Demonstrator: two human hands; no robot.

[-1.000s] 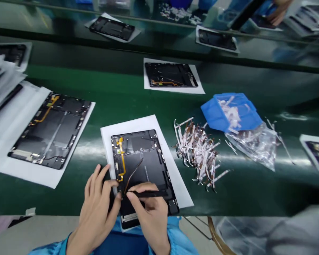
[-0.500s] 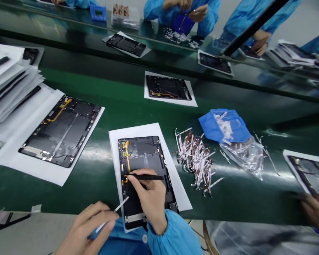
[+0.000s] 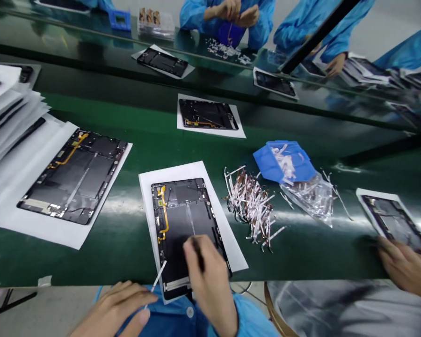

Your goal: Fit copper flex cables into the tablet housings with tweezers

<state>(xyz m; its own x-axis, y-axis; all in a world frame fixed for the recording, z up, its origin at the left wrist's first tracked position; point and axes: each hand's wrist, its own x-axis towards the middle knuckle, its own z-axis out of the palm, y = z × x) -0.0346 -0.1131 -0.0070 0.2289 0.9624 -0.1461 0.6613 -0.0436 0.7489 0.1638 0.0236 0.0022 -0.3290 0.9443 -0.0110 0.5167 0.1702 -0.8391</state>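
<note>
An opened black tablet housing [image 3: 177, 220] lies in front of me on a white paper sheet [image 3: 231, 248], an orange flex cable [image 3: 166, 213] running along its left side. My left hand [image 3: 114, 306], closed, pinches a thin white strip [image 3: 159, 275] near the housing's lower left edge. Over the lower right of the housing is my right hand [image 3: 212, 285], blurred and closed around black tweezers [image 3: 198, 255], whose tips I cannot make out. To the right, a pile of white and brown strips [image 3: 250, 201] lies loose on the green table.
A blue bin [image 3: 284, 161] with white strips and a clear plastic bag [image 3: 312, 196] stand right of the pile. Another tablet housing [image 3: 77, 178] lies at left, beside stacked papers and housings [image 3: 10, 117]. A co-worker's hand [image 3: 405, 267] touches a housing at far right.
My right hand has drawn back from the orange cable, down and to the right, turning the tweezers. My left hand still holds the strip, now more upright. The co-worker's hand has moved in.
</note>
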